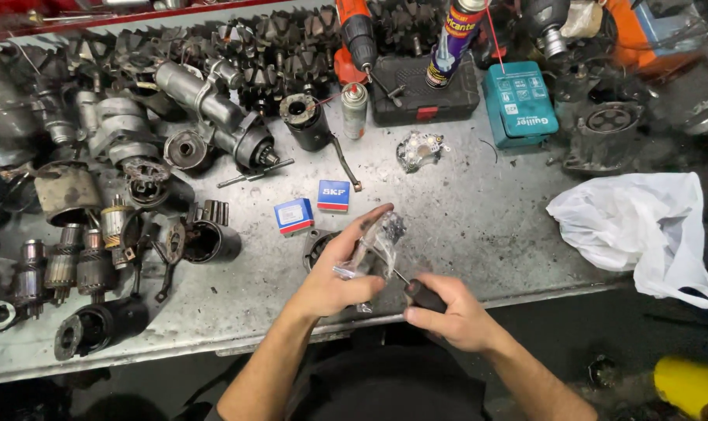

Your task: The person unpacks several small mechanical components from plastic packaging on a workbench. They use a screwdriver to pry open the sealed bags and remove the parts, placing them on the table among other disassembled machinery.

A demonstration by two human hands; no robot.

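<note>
A crinkled clear plastic bag (379, 243) of small dark parts is pinched in the left hand (340, 277), while the right hand (452, 313) grips a black-handled tool (424, 296), its tip hidden behind the bag.

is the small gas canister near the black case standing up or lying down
Upright: the gas canister stands on its base on the metal table, nozzle on top.
</note>
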